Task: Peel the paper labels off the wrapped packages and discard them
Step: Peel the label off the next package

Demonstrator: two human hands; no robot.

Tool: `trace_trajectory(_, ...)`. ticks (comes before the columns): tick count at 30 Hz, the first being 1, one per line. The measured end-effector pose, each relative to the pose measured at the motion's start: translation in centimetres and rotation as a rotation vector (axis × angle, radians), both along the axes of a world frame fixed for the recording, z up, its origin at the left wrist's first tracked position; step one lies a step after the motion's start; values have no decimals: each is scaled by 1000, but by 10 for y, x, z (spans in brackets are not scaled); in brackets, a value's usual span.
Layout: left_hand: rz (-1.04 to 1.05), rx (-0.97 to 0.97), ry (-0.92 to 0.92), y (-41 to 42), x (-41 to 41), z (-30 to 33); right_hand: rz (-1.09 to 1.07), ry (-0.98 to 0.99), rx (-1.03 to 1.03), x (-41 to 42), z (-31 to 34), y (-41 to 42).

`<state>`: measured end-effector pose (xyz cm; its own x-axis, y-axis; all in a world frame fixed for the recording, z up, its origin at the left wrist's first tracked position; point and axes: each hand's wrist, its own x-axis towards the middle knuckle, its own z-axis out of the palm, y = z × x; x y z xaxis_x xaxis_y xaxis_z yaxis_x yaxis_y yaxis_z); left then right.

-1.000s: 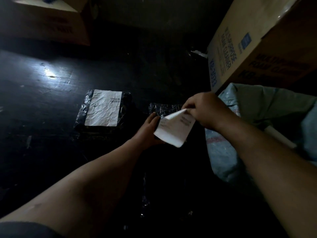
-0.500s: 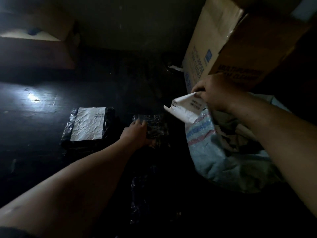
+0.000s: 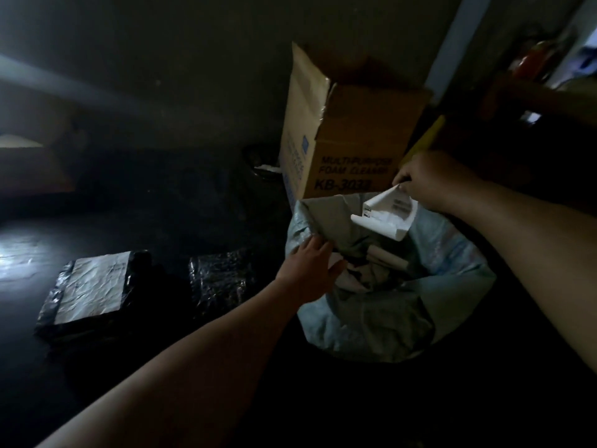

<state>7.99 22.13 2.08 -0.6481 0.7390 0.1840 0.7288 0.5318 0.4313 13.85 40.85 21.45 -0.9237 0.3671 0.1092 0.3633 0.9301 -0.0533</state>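
peeled label (image 3: 386,217) | right hand (image 3: 431,179) grip pinching it over sack (image 3: 452,253) | left hand (image 3: 311,268) grip spread on rim | box (image 3: 352,147) reads "FOAM CLEANER"

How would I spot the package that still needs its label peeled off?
Start at the tall brown cardboard box against the wall, then look down and left across the dark floor. Two flat black plastic-wrapped packages lie side by side; take the left package. It alone carries a crinkled white paper label on top, while the bare right package shows only shiny black wrap.
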Motion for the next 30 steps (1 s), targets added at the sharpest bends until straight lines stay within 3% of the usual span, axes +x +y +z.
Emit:
trace_trajectory(8,35,1,-101,46,35,-14,-103,7,30,44,-4,45)
trace_trajectory(21,52,-23,52,41,41,-23,-12,5,-48,46,-24,65)
trace_trajectory(30,74,0,11,42,41,-22,0,42,-107,51,-18,72)
